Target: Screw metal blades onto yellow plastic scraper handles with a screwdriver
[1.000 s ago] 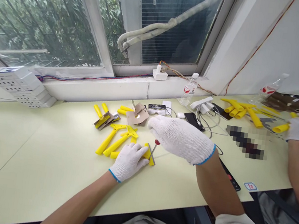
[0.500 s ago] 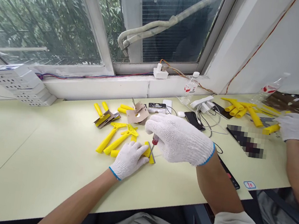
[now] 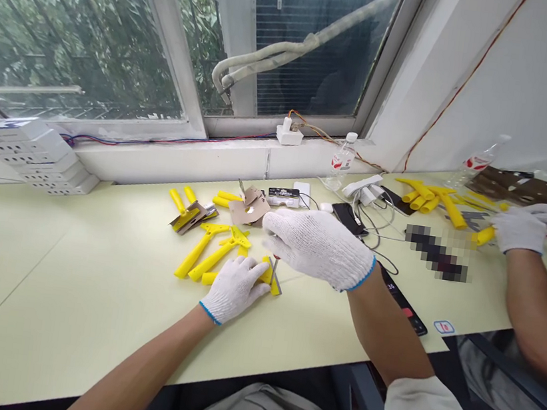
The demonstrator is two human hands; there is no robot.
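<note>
My gloved left hand (image 3: 235,286) lies on the table, closed over the handle of a yellow scraper (image 3: 265,276) and holding it down. The scraper's wide head, with a grey blade along its edge, sticks out on the right of my fingers. My gloved right hand (image 3: 317,246) is wrapped round a screwdriver (image 3: 273,273). Its thin shaft points down at the scraper head, and my fingers mostly hide the red handle. Two yellow scraper handles (image 3: 199,252) lie just left of and beyond my left hand. Whether the tip sits in a screw is too small to tell.
Behind my hands are yellow scrapers with brown card (image 3: 190,216), a crumpled card piece (image 3: 249,207) and a small black-and-white box (image 3: 283,197). Cables, a phone (image 3: 404,301) and a bottle (image 3: 340,163) are to the right. A co-worker's gloved hands (image 3: 519,231) work beside more yellow handles (image 3: 430,197).
My right hand has turned a little around the screwdriver, so less of the red handle shows. My left hand stays on the scraper. The whole view has shifted slightly.
</note>
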